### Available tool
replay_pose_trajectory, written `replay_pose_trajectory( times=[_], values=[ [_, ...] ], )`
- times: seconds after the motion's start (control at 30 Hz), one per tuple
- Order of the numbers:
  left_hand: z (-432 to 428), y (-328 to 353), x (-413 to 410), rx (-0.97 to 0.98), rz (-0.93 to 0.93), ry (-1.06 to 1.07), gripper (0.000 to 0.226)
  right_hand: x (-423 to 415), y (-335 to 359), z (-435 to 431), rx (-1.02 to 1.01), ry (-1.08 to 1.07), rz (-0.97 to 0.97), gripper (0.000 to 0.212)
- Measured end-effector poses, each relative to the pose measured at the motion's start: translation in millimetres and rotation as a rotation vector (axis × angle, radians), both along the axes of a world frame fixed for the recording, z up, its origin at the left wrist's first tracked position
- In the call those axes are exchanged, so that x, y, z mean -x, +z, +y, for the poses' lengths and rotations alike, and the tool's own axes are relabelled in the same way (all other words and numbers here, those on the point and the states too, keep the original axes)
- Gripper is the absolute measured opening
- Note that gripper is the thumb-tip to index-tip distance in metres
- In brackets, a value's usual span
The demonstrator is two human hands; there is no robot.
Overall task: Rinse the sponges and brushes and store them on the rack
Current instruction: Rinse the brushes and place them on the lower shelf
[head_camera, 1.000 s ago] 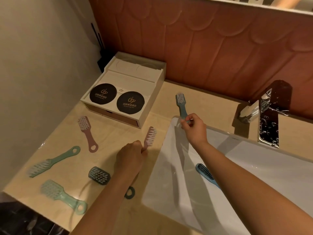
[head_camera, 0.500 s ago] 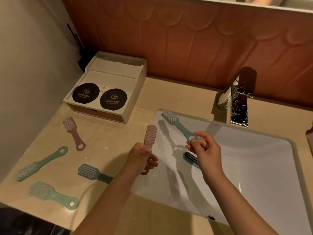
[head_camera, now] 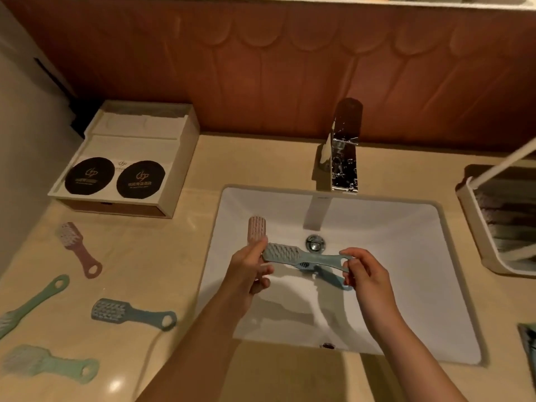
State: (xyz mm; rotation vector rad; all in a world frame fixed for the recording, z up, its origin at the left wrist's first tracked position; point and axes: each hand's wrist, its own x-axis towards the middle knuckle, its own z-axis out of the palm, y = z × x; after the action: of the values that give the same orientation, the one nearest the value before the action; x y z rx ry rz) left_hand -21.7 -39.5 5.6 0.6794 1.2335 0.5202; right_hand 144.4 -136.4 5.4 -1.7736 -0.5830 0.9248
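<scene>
Over the white sink (head_camera: 406,285) my left hand (head_camera: 249,274) grips a pink brush (head_camera: 257,230), its head pointing up. My right hand (head_camera: 364,271) pinches the handle end of a pale blue brush (head_camera: 293,254), which lies level between both hands, its bristle head touching my left fingers. A darker blue brush (head_camera: 327,275) lies in the basin under it. On the counter to the left lie a pink brush (head_camera: 77,248), a blue-grey brush (head_camera: 130,313) and two green brushes (head_camera: 32,303) (head_camera: 46,364). The rack (head_camera: 475,224) stands at the right edge.
A chrome tap (head_camera: 343,158) stands behind the basin, above the drain (head_camera: 314,243). A white box (head_camera: 127,161) with two black round discs sits at the back left. A brown panelled wall runs behind the counter.
Both hands moved right to the middle of the basin. The pale blue brush turned from pointing up-left to lying level, and its head came against my left hand.
</scene>
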Motion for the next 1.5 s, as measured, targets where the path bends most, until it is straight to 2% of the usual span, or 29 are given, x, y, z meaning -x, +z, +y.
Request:
replay_pose_trajectory(
  times=[0.17, 0.2, 0.3, 0.37, 0.53, 0.63, 0.77, 0.83, 0.97, 1.03, 1.1, 1.3, 1.5],
  values=[
    [-17.2, 1.5, -18.8, -0.116, 0.137, -0.097, 0.025, -23.5, -3.0, -12.4, 0.029, 0.023, -0.105, 0.031],
    [-22.8, 3.3, -27.5, -0.128, 0.149, -0.101, 0.022, -32.4, -2.8, -18.7, 0.060, 0.062, -0.178, 0.030],
    [-34.3, 6.4, -42.1, -0.165, 0.172, -0.123, 0.021, -45.5, -0.6, -27.7, 0.241, 0.302, -0.555, 0.025],
    [-45.0, 9.9, -58.5, -0.191, 0.203, -0.163, 0.022, -55.5, 7.8, -34.4, 0.281, 0.404, -0.663, 0.030],
    [-72.4, 19.7, -101.9, -0.221, 0.191, -0.242, 0.024, -70.0, 20.8, -52.4, 0.112, 0.515, -0.624, 0.055],
    [-88.7, 24.8, -127.8, -0.218, 0.139, -0.285, 0.025, -90.4, 17.8, -65.9, -0.009, 0.496, -0.652, 0.048],
    [-107.3, 29.3, -161.5, -0.200, 0.111, -0.371, 0.027, -131.0, 24.7, -86.7, -0.043, 0.457, -0.658, 0.040],
    [-114.5, 29.1, -179.9, -0.167, 0.109, -0.381, 0.028, -153.3, 25.8, -101.0, -0.039, 0.428, -0.645, 0.036],
    [-124.0, 27.7, -217.4, -0.061, 0.109, -0.314, 0.023, -209.4, 29.3, -129.4, 0.069, 0.331, -0.545, 0.013],
    [-126.0, 27.2, -230.7, -0.058, 0.120, -0.276, 0.023, -237.8, 32.3, -141.7, 0.161, 0.289, -0.529, 0.016],
    [-129.1, 24.9, -245.5, -0.072, 0.147, -0.258, 0.022, -269.3, 34.0, -154.1, 0.206, 0.228, -0.593, 0.019],
    [-131.7, 14.2, -273.4, -0.090, 0.070, -0.207, 0.021, -349.8, 21.7, -162.2, 0.187, 0.125, -0.724, 0.019],
    [-137.6, 13.4, -281.5, -0.096, 0.026, -0.186, 0.021, -403.9, 1.8, -137.8, 0.201, 0.109, -0.746, 0.019]
  ],
)
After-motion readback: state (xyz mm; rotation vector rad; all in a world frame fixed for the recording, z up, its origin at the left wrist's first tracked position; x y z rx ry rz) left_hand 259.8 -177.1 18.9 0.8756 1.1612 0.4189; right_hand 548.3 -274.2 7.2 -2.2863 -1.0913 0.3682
